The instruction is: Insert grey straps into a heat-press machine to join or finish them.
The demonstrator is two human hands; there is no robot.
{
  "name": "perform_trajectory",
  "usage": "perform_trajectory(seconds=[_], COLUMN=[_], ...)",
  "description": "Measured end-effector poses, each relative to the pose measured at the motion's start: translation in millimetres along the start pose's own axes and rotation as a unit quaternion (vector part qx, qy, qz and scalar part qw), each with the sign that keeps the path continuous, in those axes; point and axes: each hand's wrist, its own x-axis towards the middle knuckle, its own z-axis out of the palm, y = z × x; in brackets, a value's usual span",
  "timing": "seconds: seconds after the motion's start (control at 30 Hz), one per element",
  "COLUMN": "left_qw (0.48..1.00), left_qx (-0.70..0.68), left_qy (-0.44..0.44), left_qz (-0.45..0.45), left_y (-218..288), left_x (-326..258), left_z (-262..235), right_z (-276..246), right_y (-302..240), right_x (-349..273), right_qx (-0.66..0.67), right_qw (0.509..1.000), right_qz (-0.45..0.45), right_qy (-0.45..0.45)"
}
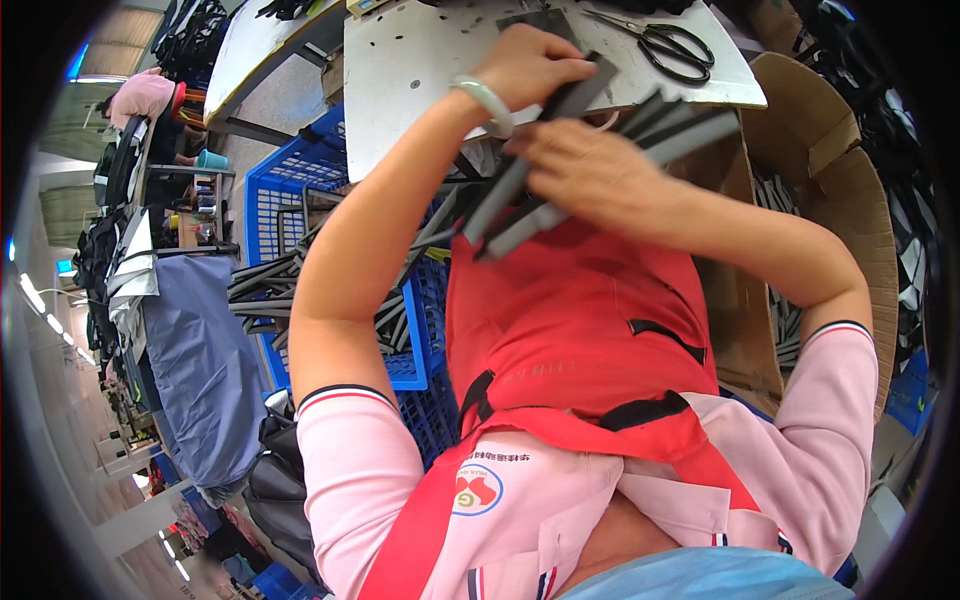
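Flat, dark-grey strips lie in a loose bunch across my red apron and slant up toward the white table edge. My left hand, with a pale bangle at the wrist, is closed, its thumb and fingers pinching a grey strip over the table edge. Lower and to the right, my right hand is blurred by motion, its fingers bent round the strips. More strips stick out to the right past its wrist. Beyond my left hand a dark flat plate lies on the table.
Black-handled scissors lie on the white table, right of my hands. A blue plastic crate with many grey strips stands at left. A cardboard box with strips stands at right. Far left, another person bends over.
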Motion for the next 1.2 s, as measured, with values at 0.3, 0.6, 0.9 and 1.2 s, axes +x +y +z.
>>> perform_trajectory(seconds=[0.3, 0.6, 0.9, 1.2], left_qw=[0.978, 0.986, 0.988, 0.988], left_qx=[-0.138, -0.150, -0.099, -0.101], left_qy=[-0.110, 0.052, 0.120, 0.114], left_qz=[-0.111, -0.042, 0.002, 0.018], left_y=[-59.4, -15.9, -6.2, -10.6], left_x=[-58.6, -51.8, -10.7, -0.9], left_z=[-13.9, -24.1, -34.4, -40.0], right_z=[-25.8, -65.3, -100.1, -96.5], right_y=[66.1, 109.6, 122.1, 130.4], right_x=[-22.2, -55.2, -23.4, -25.8], right_qx=[0.032, 0.140, 0.157, 0.157], right_qw=[0.981, 0.914, 0.893, 0.897], right_qz=[0.190, 0.379, 0.419, 0.410], right_qy=[-0.005, -0.023, -0.053, -0.043])
